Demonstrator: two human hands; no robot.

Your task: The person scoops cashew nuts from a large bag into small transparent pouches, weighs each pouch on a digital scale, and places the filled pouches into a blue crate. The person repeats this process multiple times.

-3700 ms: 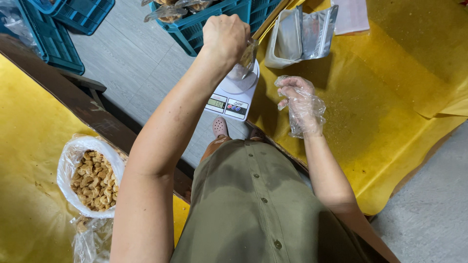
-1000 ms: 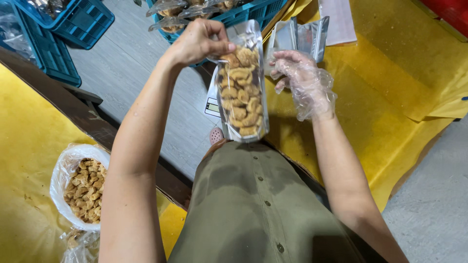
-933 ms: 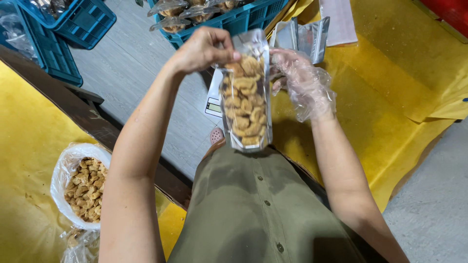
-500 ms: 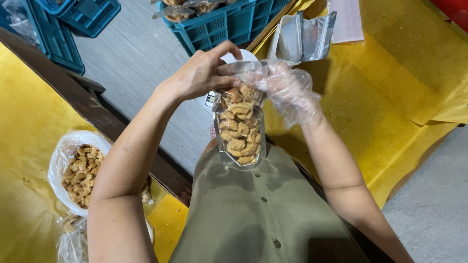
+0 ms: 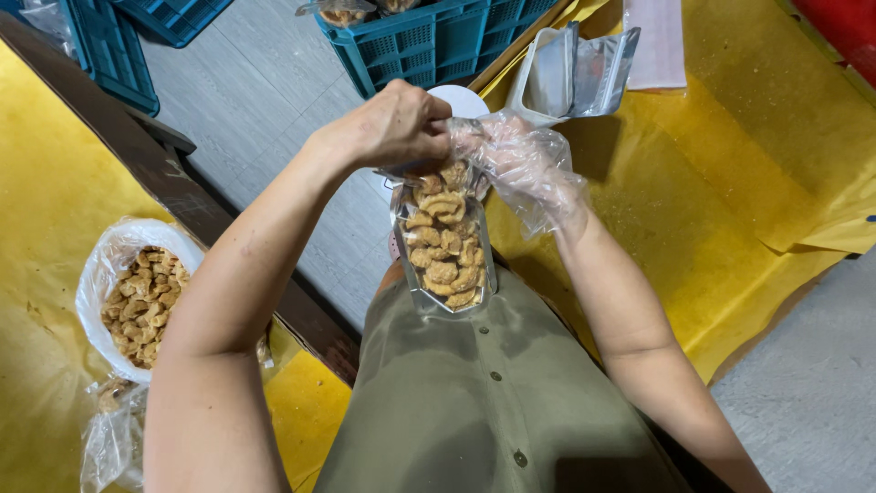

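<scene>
A clear pouch (image 5: 444, 246) filled with light-brown fried snack pieces hangs upright in front of my chest. My left hand (image 5: 394, 125), bare, pinches the pouch's top edge from the left. My right hand (image 5: 522, 164), inside a thin clear plastic glove, pinches the same top edge from the right. Both hands meet at the pouch mouth, fingers closed on it. Behind my hands a white round scale platform (image 5: 461, 99) is partly hidden.
A big plastic bag of loose snack pieces (image 5: 137, 294) sits on the yellow sheet (image 5: 46, 210) at left. Empty silver-and-clear pouches (image 5: 573, 73) stand at the back right. A teal crate (image 5: 429, 36) holds filled pouches. More blue crates (image 5: 109, 41) stand far left.
The filled pouch came off the scale and was brought down toward my chest. My gloved right hand joined my left hand at the pouch's top edge.
</scene>
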